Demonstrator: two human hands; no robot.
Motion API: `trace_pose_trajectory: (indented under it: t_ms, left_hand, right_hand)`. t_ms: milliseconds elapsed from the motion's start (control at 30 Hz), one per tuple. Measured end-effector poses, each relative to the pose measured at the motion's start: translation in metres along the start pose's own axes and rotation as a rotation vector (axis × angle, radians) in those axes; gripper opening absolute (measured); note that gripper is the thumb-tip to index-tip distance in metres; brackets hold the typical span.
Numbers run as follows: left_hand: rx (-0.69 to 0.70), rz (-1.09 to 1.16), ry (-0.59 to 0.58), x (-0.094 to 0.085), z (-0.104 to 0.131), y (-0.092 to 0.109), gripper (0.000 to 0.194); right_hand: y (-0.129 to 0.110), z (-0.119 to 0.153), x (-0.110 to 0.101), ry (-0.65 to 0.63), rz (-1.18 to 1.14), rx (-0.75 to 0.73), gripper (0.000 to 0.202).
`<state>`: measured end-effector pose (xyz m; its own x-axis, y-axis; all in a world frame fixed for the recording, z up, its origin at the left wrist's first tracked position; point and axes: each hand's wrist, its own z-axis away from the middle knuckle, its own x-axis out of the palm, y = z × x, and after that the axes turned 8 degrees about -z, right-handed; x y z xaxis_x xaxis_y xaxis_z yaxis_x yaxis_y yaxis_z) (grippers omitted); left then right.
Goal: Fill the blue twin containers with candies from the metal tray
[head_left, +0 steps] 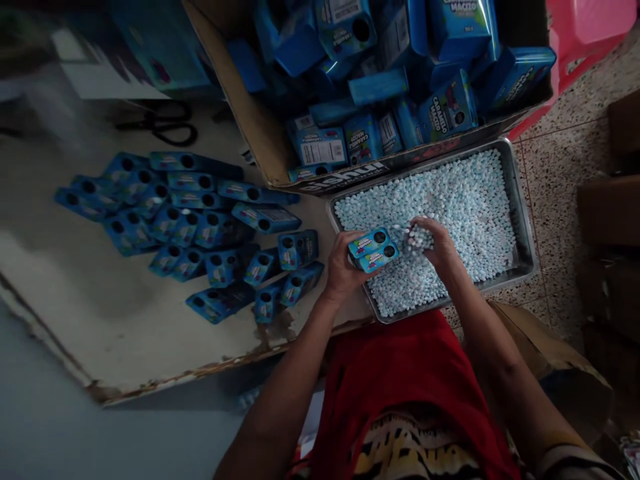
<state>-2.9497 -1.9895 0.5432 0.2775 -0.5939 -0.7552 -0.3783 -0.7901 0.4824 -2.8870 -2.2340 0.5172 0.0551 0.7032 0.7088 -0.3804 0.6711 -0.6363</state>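
My left hand point(344, 268) is closed around two small blue candy boxes point(371, 251), held side by side with the dark round holes in their ends showing. Close to their right, my right hand point(438, 244) cups a handful of small candies point(419, 237), fingers curled round them. Both hands are over the left part of a metal tray point(528, 233). White and pale blue candies point(475, 207) fill the tray in a loose layer. More blue candy boxes point(200, 227) stand grouped on the table to the left, most with round holes facing up.
A cardboard carton point(250, 127) full of blue boxes stands behind the tray. Black scissors point(163, 125) lie on the worn table point(165, 320). A pink plastic item point(595, 33) is at top right. Brown cartons point(610, 213) and an open cardboard box point(540, 340) sit lower right.
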Motion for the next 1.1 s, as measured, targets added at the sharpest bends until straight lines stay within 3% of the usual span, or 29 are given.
trace_pose_trajectory:
  t_ms: [67,133,300,500,567,667,767,900,1000,1100]
  left_hand:
    - [-0.014,-0.012,-0.005,0.0,-0.002,0.003,0.077]
    - [-0.019,-0.014,-0.013,0.0,-0.003,0.006,0.077]
    - [0.004,0.004,-0.07,-0.003,-0.007,0.019,0.074]
    - [-0.02,-0.003,-0.192,-0.015,-0.001,0.033,0.071]
    - [-0.015,-0.001,-0.213,-0.016,0.002,0.032,0.069]
    - [-0.039,-0.009,-0.134,-0.01,-0.001,0.025,0.07]
    - [-0.023,0.012,-0.035,-0.001,-0.012,0.022,0.07]
    - [0.053,0.14,-0.061,-0.002,-0.026,0.027,0.072]
    - [0.033,0.216,-0.065,-0.006,-0.029,0.033,0.076]
    - [0.013,0.29,-0.024,0.004,-0.028,0.038,0.077]
  right_hand:
    - [-0.004,0.021,0.016,-0.144,-0.217,-0.017,0.042]
    - [-0.007,0.041,0.035,-0.216,-0.303,-0.138,0.039]
    - [-0.01,0.058,0.069,-0.258,-0.231,-0.43,0.035]
    - [-0.016,0.044,0.077,-0.172,-0.104,-0.442,0.044]
    - [-0.014,0.046,0.077,-0.21,-0.069,-0.423,0.046]
    - [-0.009,0.058,0.074,-0.309,-0.029,-0.423,0.05]
    - [-0.01,0.068,0.065,-0.258,-0.108,-0.455,0.051]
    - [-0.02,0.072,0.028,0.028,-0.208,-0.466,0.049]
    - [-0.016,0.071,-0.016,0.182,0.033,-0.398,0.05]
    - [-0.002,0.07,-0.052,0.326,0.306,-0.271,0.059]
